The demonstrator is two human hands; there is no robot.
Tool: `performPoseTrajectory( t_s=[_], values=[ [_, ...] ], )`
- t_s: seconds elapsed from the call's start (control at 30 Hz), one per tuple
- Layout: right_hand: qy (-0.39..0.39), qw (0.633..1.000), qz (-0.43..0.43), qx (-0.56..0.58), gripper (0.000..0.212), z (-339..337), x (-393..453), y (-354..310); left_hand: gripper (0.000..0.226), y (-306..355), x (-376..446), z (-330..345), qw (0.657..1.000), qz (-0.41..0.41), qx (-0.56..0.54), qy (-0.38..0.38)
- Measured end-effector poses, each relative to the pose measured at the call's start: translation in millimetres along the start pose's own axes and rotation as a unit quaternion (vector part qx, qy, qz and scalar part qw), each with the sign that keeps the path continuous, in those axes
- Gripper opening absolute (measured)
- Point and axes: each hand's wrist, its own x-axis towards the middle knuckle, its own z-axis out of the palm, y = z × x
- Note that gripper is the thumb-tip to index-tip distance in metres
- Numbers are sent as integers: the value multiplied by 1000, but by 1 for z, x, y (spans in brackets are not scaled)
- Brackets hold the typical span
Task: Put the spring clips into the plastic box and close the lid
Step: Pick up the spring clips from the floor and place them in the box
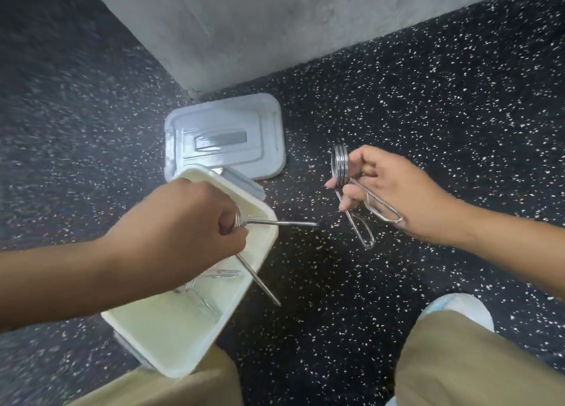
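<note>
Steel-wire spring clips, each a tight coil with two looped arms: left hand [195, 222] fisted around one clip [263, 223] above the cream plastic box [171, 338]; right hand [388, 191] pinches another [341, 167] over speckled floor [428, 99]. Grey lid [223, 136] lies beyond the box.
</note>
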Motion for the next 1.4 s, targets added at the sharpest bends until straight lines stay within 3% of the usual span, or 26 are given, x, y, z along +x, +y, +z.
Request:
performPoseTrajectory(
  t_s=[0.33,0.43,0.5,0.63,0.73,1.0,1.13,1.33,1.4],
  values=[
    [-113,983,66,127,33,41,-1,-60,43,-70,-57,15,988,-137,-37,65],
    [-140,990,34,8,18,52,-3,-67,45,-87,-68,40,982,-170,-30,75],
    [-144,988,29,-55,28,60,-4,-69,46,-96,-71,56,981,-181,-20,67],
    [-112,989,36,-94,26,77,-3,-73,41,-108,-64,89,983,-179,-17,36],
    [-78,980,2,-185,22,86,-2,-74,35,-113,-54,113,983,-180,30,-5],
    [-84,915,-134,-371,32,109,17,-98,23,-119,-48,148,972,-194,88,-99],
    [-111,893,-106,-422,38,129,38,-110,17,-128,-51,155,968,-203,78,-121],
    [-168,791,-101,-580,50,165,66,-116,15,-134,-50,159,967,-226,52,-103],
    [-175,773,-92,-603,49,178,78,-108,16,-138,-51,160,967,-225,54,-102]
  ],
)
